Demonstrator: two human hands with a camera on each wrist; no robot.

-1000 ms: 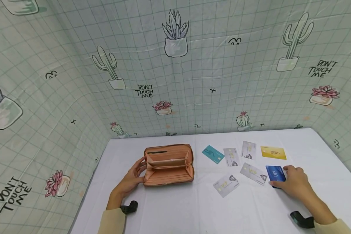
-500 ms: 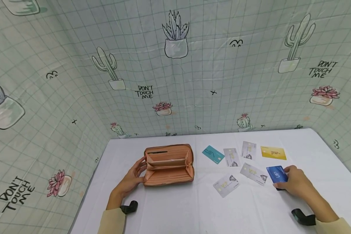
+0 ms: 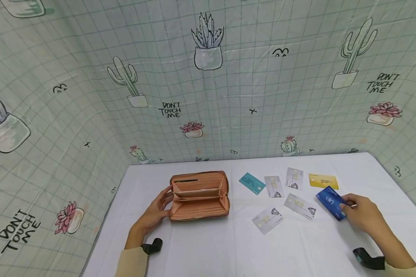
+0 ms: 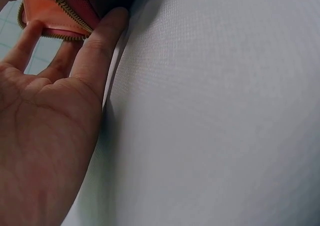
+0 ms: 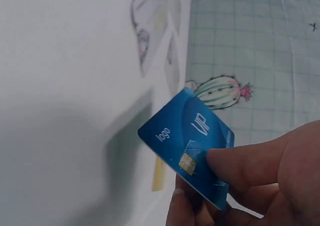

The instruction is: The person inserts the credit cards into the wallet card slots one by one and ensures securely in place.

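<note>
My right hand pinches a blue VIP card between thumb and fingers, raised over the right of the table. In the right wrist view the blue card's chip and "logo" print face the camera, thumb on top and fingers beneath. A tan zip-around wallet lies spread on the table with its inner pockets showing. At its left edge my left hand grips the wallet, thumb low and fingers higher up. The left wrist view shows the fingertips against the wallet's zipped edge.
Between wallet and right hand lie a teal card and several silver VIP cards. A yellow card lies behind the blue one. A patterned cloth rises behind and left of the white table.
My right hand has lifted the blue card off the table, turned it and drawn it slightly right. The left hand stays at the wallet, and the other cards keep their places.
</note>
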